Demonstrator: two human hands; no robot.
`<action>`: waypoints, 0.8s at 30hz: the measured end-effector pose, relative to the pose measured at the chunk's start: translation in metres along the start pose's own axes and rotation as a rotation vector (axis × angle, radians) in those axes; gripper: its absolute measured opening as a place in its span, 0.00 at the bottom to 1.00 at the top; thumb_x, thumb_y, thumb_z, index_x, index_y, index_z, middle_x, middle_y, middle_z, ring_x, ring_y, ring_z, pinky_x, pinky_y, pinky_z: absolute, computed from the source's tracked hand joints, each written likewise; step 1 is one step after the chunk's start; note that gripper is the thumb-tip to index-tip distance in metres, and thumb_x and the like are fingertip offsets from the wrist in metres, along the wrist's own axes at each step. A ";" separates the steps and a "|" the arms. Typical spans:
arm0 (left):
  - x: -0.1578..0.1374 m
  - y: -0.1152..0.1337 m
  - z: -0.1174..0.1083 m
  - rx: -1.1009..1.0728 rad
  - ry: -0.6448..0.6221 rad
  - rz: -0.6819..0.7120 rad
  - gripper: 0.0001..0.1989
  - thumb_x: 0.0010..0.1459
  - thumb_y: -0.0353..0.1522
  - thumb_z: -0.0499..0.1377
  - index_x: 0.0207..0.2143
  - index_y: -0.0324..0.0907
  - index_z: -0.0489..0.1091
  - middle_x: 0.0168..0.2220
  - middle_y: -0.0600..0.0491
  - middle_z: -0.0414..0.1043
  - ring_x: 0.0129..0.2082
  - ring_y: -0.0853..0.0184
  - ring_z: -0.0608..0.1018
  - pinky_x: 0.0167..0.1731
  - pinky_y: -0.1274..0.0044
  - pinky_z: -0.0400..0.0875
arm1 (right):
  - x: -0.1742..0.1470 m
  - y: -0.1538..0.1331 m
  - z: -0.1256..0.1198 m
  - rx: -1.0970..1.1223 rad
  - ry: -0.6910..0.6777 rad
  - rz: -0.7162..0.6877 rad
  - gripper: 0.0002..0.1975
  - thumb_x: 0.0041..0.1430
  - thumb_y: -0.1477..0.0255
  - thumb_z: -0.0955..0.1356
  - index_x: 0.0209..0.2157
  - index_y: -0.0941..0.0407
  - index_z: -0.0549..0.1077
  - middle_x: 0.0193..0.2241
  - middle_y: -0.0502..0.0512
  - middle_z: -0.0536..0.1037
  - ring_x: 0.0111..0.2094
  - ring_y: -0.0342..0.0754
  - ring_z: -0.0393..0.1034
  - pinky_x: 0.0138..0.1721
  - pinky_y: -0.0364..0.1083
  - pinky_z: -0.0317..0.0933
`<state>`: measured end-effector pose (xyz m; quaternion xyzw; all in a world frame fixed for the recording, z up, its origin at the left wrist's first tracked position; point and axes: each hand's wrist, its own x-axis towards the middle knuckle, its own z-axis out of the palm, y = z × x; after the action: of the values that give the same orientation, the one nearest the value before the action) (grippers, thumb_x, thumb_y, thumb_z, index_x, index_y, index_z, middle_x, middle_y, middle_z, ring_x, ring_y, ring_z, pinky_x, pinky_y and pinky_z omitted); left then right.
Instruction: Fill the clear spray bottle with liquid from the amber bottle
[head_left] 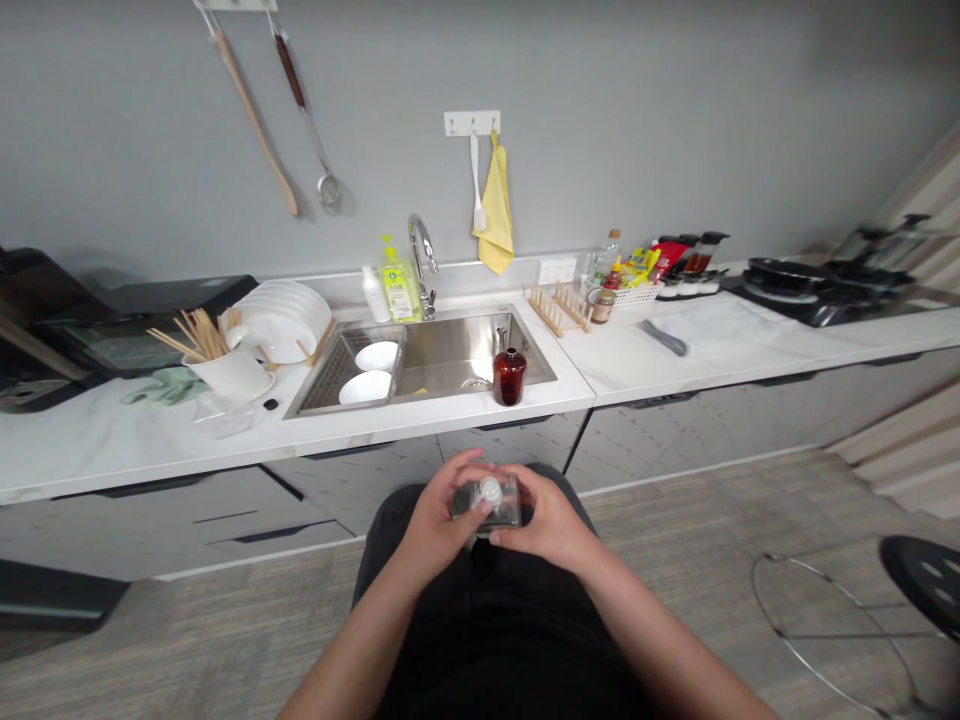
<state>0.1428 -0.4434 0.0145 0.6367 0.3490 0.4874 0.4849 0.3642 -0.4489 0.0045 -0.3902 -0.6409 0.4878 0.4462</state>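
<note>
Right now you hold a small clear container [508,506] in front of your body, over your lap and just off the counter [397,424] edge. It looks squarish and see-through, with a greyish tint where the dark clothing shows behind it, and a round whitish cap [491,489] sits on the side facing you. Your left hand [441,515] grasps it from the left, fingers curved around the far side and the thumb reaching onto the cap's lower edge. Your right hand [551,522] grips the opposite side, its thumb along the near edge.

Your fingers cover both ends of the container, its underside faces away, and you cannot tell whether anything is inside. Ahead, a reddish-brown bottle [509,378] stands upright at the front of the sink [450,352], hiding part of the basin. At the far right, the black stool seat [924,578] is cut off by the picture's edge.
</note>
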 end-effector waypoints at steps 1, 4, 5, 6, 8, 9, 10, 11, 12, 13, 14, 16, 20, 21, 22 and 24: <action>0.002 0.000 0.001 0.041 0.039 -0.009 0.33 0.67 0.40 0.74 0.70 0.47 0.71 0.52 0.46 0.86 0.59 0.52 0.86 0.67 0.59 0.76 | 0.000 0.001 0.001 -0.007 0.007 0.011 0.40 0.46 0.72 0.86 0.62 0.51 0.80 0.58 0.59 0.88 0.53 0.60 0.86 0.59 0.57 0.79; 0.005 0.005 0.006 0.156 0.072 -0.012 0.36 0.59 0.37 0.78 0.67 0.47 0.74 0.52 0.47 0.85 0.53 0.53 0.87 0.61 0.60 0.79 | 0.000 0.002 0.005 -0.007 -0.027 0.002 0.39 0.47 0.73 0.86 0.62 0.50 0.81 0.57 0.58 0.88 0.53 0.61 0.87 0.59 0.57 0.80; 0.005 0.008 0.006 0.177 0.047 -0.006 0.37 0.58 0.37 0.78 0.68 0.47 0.74 0.56 0.46 0.85 0.56 0.52 0.86 0.63 0.59 0.79 | 0.000 0.002 0.006 -0.006 -0.047 -0.016 0.39 0.48 0.74 0.85 0.63 0.49 0.81 0.58 0.58 0.88 0.55 0.61 0.86 0.60 0.57 0.79; 0.004 0.011 0.006 0.186 0.005 0.005 0.38 0.59 0.36 0.77 0.70 0.47 0.74 0.60 0.44 0.84 0.60 0.50 0.85 0.66 0.58 0.77 | 0.001 0.001 0.007 -0.003 -0.066 -0.034 0.40 0.48 0.75 0.84 0.64 0.49 0.80 0.59 0.58 0.88 0.56 0.61 0.86 0.61 0.57 0.79; 0.000 0.014 0.003 0.162 -0.084 0.032 0.36 0.64 0.36 0.74 0.73 0.47 0.72 0.66 0.41 0.82 0.68 0.47 0.82 0.72 0.55 0.73 | 0.002 0.000 0.006 0.013 -0.082 -0.047 0.41 0.48 0.76 0.84 0.65 0.49 0.80 0.60 0.58 0.87 0.58 0.61 0.86 0.61 0.57 0.79; -0.002 0.014 0.000 0.136 -0.107 0.041 0.34 0.67 0.37 0.72 0.74 0.48 0.72 0.67 0.41 0.82 0.71 0.46 0.80 0.74 0.54 0.71 | 0.002 0.000 0.005 0.020 -0.078 -0.042 0.40 0.48 0.75 0.85 0.64 0.49 0.80 0.59 0.58 0.88 0.57 0.61 0.86 0.61 0.57 0.78; -0.003 0.013 -0.003 0.111 -0.108 0.042 0.32 0.69 0.36 0.70 0.74 0.48 0.72 0.66 0.41 0.83 0.72 0.47 0.79 0.76 0.54 0.69 | 0.002 0.000 0.004 0.022 -0.070 -0.030 0.39 0.48 0.74 0.85 0.63 0.50 0.80 0.58 0.58 0.88 0.56 0.61 0.86 0.61 0.57 0.79; -0.004 0.011 -0.005 0.095 -0.089 0.035 0.31 0.71 0.36 0.69 0.74 0.48 0.72 0.64 0.42 0.84 0.72 0.47 0.80 0.76 0.54 0.68 | 0.001 0.000 0.002 0.020 -0.056 -0.018 0.38 0.48 0.73 0.86 0.62 0.50 0.80 0.57 0.58 0.88 0.55 0.60 0.86 0.60 0.57 0.79; -0.003 0.008 -0.006 0.090 -0.053 0.023 0.31 0.70 0.36 0.70 0.72 0.48 0.73 0.62 0.43 0.85 0.70 0.48 0.82 0.76 0.55 0.69 | 0.001 0.001 0.002 0.013 -0.040 -0.008 0.38 0.47 0.72 0.86 0.61 0.51 0.80 0.56 0.58 0.88 0.54 0.60 0.86 0.59 0.57 0.79; -0.002 0.006 -0.006 0.098 -0.010 0.008 0.30 0.68 0.36 0.72 0.71 0.48 0.74 0.59 0.44 0.86 0.67 0.49 0.83 0.74 0.55 0.71 | 0.000 0.002 0.001 0.006 -0.028 -0.002 0.38 0.47 0.72 0.86 0.60 0.51 0.80 0.56 0.58 0.88 0.53 0.60 0.86 0.57 0.56 0.79; 0.000 0.004 -0.005 0.118 0.034 -0.005 0.30 0.65 0.36 0.74 0.68 0.47 0.76 0.56 0.45 0.86 0.63 0.50 0.85 0.71 0.57 0.74 | 0.000 0.003 0.002 0.000 -0.021 0.003 0.38 0.47 0.72 0.86 0.60 0.51 0.80 0.56 0.58 0.87 0.53 0.60 0.86 0.57 0.56 0.80; 0.003 0.003 -0.001 0.167 0.093 -0.018 0.31 0.59 0.35 0.77 0.65 0.46 0.78 0.51 0.47 0.85 0.55 0.52 0.87 0.64 0.59 0.79 | -0.001 0.005 0.004 0.000 -0.031 0.005 0.38 0.47 0.73 0.86 0.60 0.51 0.81 0.57 0.58 0.88 0.53 0.60 0.86 0.57 0.56 0.80; 0.003 0.009 0.002 0.172 0.015 0.004 0.36 0.59 0.36 0.78 0.69 0.48 0.76 0.58 0.45 0.85 0.60 0.50 0.86 0.66 0.58 0.78 | -0.001 0.003 0.006 -0.005 -0.065 -0.031 0.40 0.48 0.73 0.87 0.63 0.50 0.81 0.60 0.59 0.87 0.58 0.62 0.85 0.62 0.59 0.78; 0.002 0.010 0.000 0.123 -0.038 0.013 0.37 0.62 0.37 0.76 0.72 0.49 0.74 0.62 0.43 0.84 0.64 0.48 0.84 0.69 0.56 0.76 | 0.000 0.002 0.005 -0.002 -0.062 -0.034 0.40 0.48 0.73 0.87 0.63 0.50 0.81 0.60 0.59 0.87 0.58 0.62 0.85 0.63 0.59 0.78; 0.000 0.011 -0.002 0.061 -0.087 0.021 0.37 0.66 0.39 0.75 0.74 0.49 0.71 0.65 0.41 0.83 0.69 0.47 0.82 0.71 0.55 0.75 | 0.000 0.001 0.004 0.004 -0.057 -0.030 0.40 0.48 0.73 0.87 0.63 0.50 0.81 0.59 0.59 0.87 0.58 0.62 0.85 0.62 0.59 0.78; -0.003 0.010 -0.006 -0.037 -0.138 0.021 0.35 0.71 0.40 0.71 0.76 0.48 0.69 0.65 0.40 0.84 0.74 0.46 0.79 0.74 0.54 0.72 | 0.000 0.001 0.000 0.004 -0.043 -0.016 0.39 0.48 0.72 0.87 0.63 0.50 0.81 0.58 0.59 0.88 0.56 0.61 0.86 0.60 0.58 0.79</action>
<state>0.1360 -0.4471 0.0236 0.6633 0.2989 0.4539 0.5145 0.3641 -0.4489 0.0038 -0.3735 -0.6525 0.4939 0.4368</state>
